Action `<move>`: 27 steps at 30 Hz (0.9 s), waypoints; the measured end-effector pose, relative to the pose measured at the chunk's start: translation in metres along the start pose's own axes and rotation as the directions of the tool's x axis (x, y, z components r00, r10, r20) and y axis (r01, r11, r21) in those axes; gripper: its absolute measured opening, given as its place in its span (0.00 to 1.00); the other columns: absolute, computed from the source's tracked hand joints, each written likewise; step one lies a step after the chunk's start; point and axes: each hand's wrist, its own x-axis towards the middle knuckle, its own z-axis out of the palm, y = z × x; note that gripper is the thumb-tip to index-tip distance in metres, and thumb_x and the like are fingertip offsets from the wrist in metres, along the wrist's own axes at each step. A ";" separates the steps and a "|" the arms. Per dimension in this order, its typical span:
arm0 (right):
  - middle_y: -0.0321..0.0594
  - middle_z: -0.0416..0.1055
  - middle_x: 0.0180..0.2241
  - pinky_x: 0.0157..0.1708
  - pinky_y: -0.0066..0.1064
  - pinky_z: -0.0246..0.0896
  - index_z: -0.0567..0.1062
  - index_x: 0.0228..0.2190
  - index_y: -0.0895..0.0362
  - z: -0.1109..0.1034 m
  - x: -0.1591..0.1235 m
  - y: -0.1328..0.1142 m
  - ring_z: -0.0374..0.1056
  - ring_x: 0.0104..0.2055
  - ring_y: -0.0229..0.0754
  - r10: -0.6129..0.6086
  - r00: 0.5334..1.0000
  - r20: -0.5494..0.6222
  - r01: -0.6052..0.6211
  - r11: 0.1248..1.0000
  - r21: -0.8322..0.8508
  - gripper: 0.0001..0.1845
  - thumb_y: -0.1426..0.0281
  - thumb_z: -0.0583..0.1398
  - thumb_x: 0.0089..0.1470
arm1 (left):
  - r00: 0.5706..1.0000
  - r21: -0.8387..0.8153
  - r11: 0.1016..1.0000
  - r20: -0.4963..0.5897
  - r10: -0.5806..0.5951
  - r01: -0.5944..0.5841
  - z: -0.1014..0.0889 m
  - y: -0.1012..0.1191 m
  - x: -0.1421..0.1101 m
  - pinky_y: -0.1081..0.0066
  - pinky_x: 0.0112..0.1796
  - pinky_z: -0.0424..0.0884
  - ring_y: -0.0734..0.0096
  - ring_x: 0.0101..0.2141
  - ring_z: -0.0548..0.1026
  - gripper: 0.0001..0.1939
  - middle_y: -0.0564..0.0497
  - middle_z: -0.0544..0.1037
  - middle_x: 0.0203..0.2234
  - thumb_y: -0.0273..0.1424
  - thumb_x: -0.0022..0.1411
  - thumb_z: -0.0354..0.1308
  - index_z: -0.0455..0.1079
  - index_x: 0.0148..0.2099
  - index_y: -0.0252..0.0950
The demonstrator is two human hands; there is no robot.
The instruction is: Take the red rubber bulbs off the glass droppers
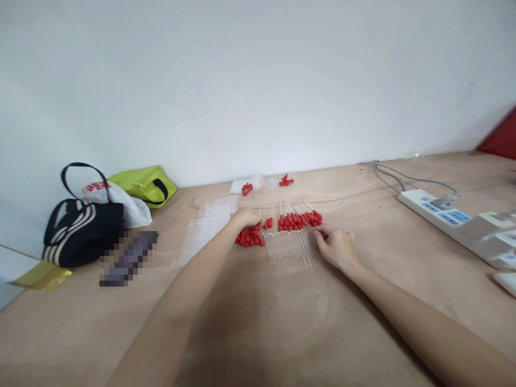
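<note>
My left hand (pixel 245 218) reaches over a small pile of red rubber bulbs (pixel 250 238); its fingers point down and are mostly hidden. My right hand (pixel 336 246) rests on the table with fingers curled together, close to the end of a row of red-bulbed droppers (pixel 296 219). Whatever its fingertips hold, if anything, is too small to make out. Between the hands lies a row of thin clear glass tubes (pixel 289 249) without bulbs. A couple of red-bulbed droppers (pixel 268 221) lie apart, just right of my left hand.
Clear zip bags (pixel 203 228) lie left of my left arm. Farther back, red bulbs (pixel 286 181) sit on more bags. A black bag (pixel 83 231), a green bag (pixel 141 185) and a pixelated dark object (pixel 129 259) are at left; a power strip (pixel 447 217) is at right.
</note>
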 end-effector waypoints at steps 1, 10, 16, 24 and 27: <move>0.37 0.74 0.25 0.35 0.35 0.49 0.75 0.32 0.51 0.000 0.000 0.000 0.68 0.30 0.43 0.007 1.000 0.011 -0.007 1.000 0.000 0.15 0.66 0.48 0.52 | 1.000 -0.018 1.000 0.000 0.010 -0.010 0.002 -0.001 0.002 0.71 0.24 0.63 0.67 0.19 0.70 0.10 0.52 0.70 0.10 0.33 0.42 0.58 0.66 0.14 0.36; 0.39 0.73 0.27 0.35 0.35 0.50 0.74 0.33 0.53 0.002 0.002 0.001 0.66 0.29 0.42 0.049 0.998 -0.042 -0.042 0.988 0.147 0.17 0.61 0.48 0.53 | 0.914 -0.208 0.920 -0.312 0.259 -0.332 -0.017 -0.006 -0.026 0.72 0.37 0.65 0.72 0.36 0.72 0.10 0.49 0.74 0.33 0.30 0.61 0.40 0.61 0.40 0.35; 0.45 0.69 0.36 0.39 0.37 0.51 0.72 0.37 0.56 0.001 0.002 0.001 0.62 0.40 0.44 -0.070 0.951 -0.301 0.168 0.935 0.314 0.23 0.57 0.44 0.56 | 0.636 -0.111 0.669 -0.458 0.621 -0.735 0.011 -0.027 -0.088 0.69 0.37 0.64 0.72 0.31 0.71 0.06 0.52 0.73 0.27 0.32 0.58 0.50 0.65 0.34 0.36; 0.36 0.72 0.31 0.51 0.44 0.38 0.73 0.37 0.52 -0.006 -0.015 -0.021 0.62 0.38 0.40 -0.680 0.714 -0.164 0.696 0.715 0.063 0.14 0.60 0.54 0.52 | 0.363 0.073 0.508 -0.614 0.701 -0.859 0.043 -0.029 -0.111 0.66 0.40 0.62 0.74 0.28 0.71 0.02 0.55 0.75 0.24 0.28 0.55 0.55 0.66 0.30 0.37; 0.34 0.71 0.25 0.52 0.44 0.37 0.73 0.36 0.53 0.000 -0.017 -0.025 0.62 0.34 0.38 -0.736 0.661 -0.147 0.746 0.666 0.012 0.12 0.63 0.53 0.53 | 0.347 0.061 0.487 -0.625 0.699 -0.871 0.044 -0.027 -0.113 0.67 0.40 0.63 0.75 0.28 0.71 0.02 0.55 0.75 0.24 0.29 0.55 0.56 0.66 0.31 0.38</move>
